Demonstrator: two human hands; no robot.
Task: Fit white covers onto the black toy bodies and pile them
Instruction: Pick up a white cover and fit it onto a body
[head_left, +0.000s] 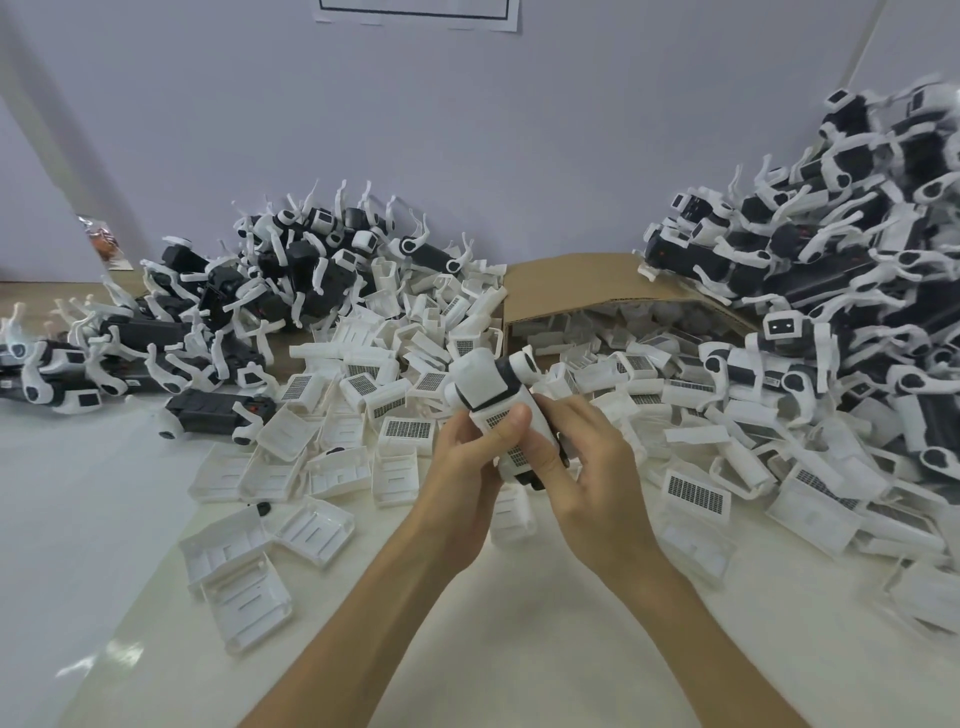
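Head camera shows a glossy white surface (104, 519) against a pale grey wall (519, 156). Ribbed white plastic covers (408, 428) with gridded labels spill from a brown cardboard box (597, 286). Above them, the left hand (470, 467) and right hand (587, 457) both grip a boxy black toy body (508, 375) wearing a smooth white cover (478, 382).

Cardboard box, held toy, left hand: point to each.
cardboard box (587, 285): head view, brown top flap.
held toy (480, 382): head view, white upper part.
left hand (460, 467): head view, back of hand.
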